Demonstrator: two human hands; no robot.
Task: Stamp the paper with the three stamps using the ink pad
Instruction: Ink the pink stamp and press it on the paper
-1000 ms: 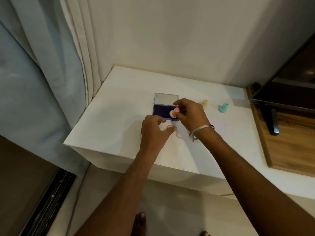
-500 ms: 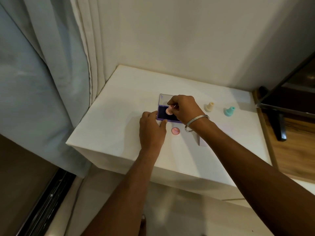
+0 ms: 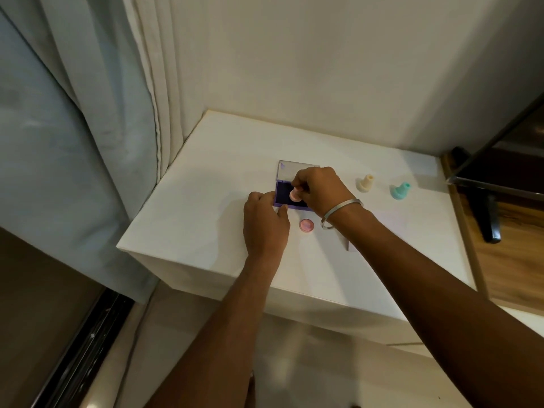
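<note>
1. While the right hand (image 3: 316, 188) pinches the pink stamp (image 3: 294, 195) in its grip, the stamp's face sits down on the dark ink pad (image 3: 283, 193).
2. A second ago the stamp was at the pad's near right edge; now it is further in, so inking looks under way.
3. Meanwhile the left hand (image 3: 265, 223) has left the pink cap (image 3: 306, 225), which lies loose on the tabletop (image 3: 206, 201); its fingertips now steady the pad's near edge, grasping nothing.
4. Counted: three stamps, with the cream stamp (image 3: 365, 183) and the teal stamp (image 3: 400, 190) standing untouched; one pad, one cap.
5. Paper (image 3: 350, 244) peeks out beneath the right forearm, with no print visible.
</note>
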